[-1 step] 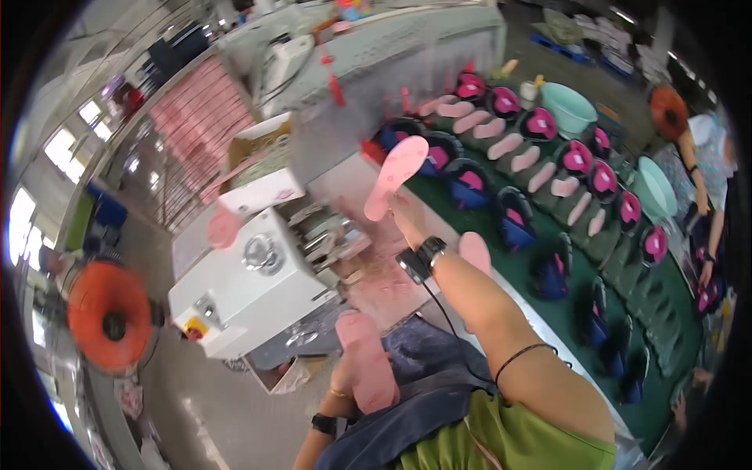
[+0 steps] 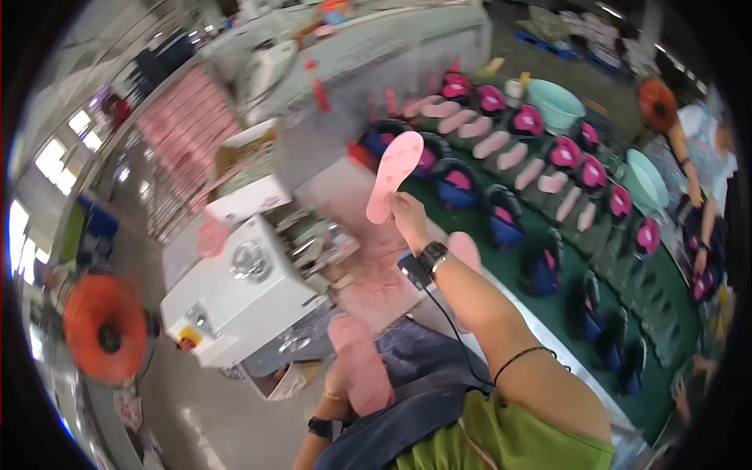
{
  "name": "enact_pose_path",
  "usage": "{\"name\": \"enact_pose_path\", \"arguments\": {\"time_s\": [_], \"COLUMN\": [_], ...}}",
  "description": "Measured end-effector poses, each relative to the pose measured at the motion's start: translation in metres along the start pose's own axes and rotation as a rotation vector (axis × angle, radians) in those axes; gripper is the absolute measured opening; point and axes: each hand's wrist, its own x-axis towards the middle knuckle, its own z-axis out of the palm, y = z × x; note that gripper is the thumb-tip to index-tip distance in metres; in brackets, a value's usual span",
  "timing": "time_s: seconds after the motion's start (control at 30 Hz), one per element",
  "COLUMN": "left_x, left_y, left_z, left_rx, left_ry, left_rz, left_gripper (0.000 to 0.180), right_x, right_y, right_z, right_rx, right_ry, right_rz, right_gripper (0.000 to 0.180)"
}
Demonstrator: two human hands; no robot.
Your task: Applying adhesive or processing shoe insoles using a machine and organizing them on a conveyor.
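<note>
Beside the white machine (image 2: 235,282), gripped the pink insole bundle (image 2: 359,364) along its left side with the left hand (image 2: 337,377), apparently braced against the lap for support, with fingertips hidden underneath. Farther right, pinched the single insole (image 2: 399,168) near its lower, narrower end with right-hand (image 2: 409,215) fingers, probably to leave the marked face unobstructed, just left of the green belt (image 2: 513,274). Relative to the earlier frame, tilted the single insole slightly more upright.

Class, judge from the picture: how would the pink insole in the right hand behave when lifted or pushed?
The pink insole looks thin and flat, so it is probably light. Pinched near one end by the right hand, it shows no obvious droop, suggesting some stiffness. Its flat shape suggests sliding rather than rolling.
</note>
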Motion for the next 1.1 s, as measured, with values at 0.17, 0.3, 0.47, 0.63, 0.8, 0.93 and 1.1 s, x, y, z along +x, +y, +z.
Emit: {"name": "enact_pose_path", "arguments": {"time_s": [0.17, 0.3, 0.47, 0.63, 0.8, 0.93, 1.1], "left_x": [0.025, 0.036, 0.046, 0.043, 0.061, 0.075, 0.062], "left_y": [-0.005, -0.006, -0.003, -0.011, -0.014, -0.019, 0.007], "left_z": [0.004, 0.009, 0.007, 0.006, -0.018, -0.019, 0.025], "left_rx": [0.447, 0.11, -0.105, -0.136, 0.062, 0.335, 0.112], "left_ry": [-0.084, 0.243, -0.034, 0.026, 0.081, 0.252, 0.306], "left_rz": [0.092, -0.217, -0.18, -0.132, -0.074, 0.187, 0.326], "left_gripper": [0.07, 0.066, 0.053, 0.048, 0.041, 0.032, 0.035], "right_x": [-0.046, -0.111, -0.172, -0.134, -0.105, -0.17, -0.195], "right_y": [-0.009, -0.014, -0.023, -0.01, -0.016, -0.052, -0.051], "right_z": [-0.221, -0.419, -0.588, -0.562, -0.303, -0.122, -0.045], "right_rx": [-0.1, -0.615, -1.036, -0.806, -0.589, -0.6, -0.083], "right_ry": [0.368, 0.738, 0.93, 0.991, 0.492, -0.529, -0.659], "right_rz": [0.005, 0.17, 0.338, -0.024, -0.281, 0.021, 0.152], "right_gripper": [0.023, 0.03, 0.027, 0.026, 0.014, 0.018, 0.015]}}
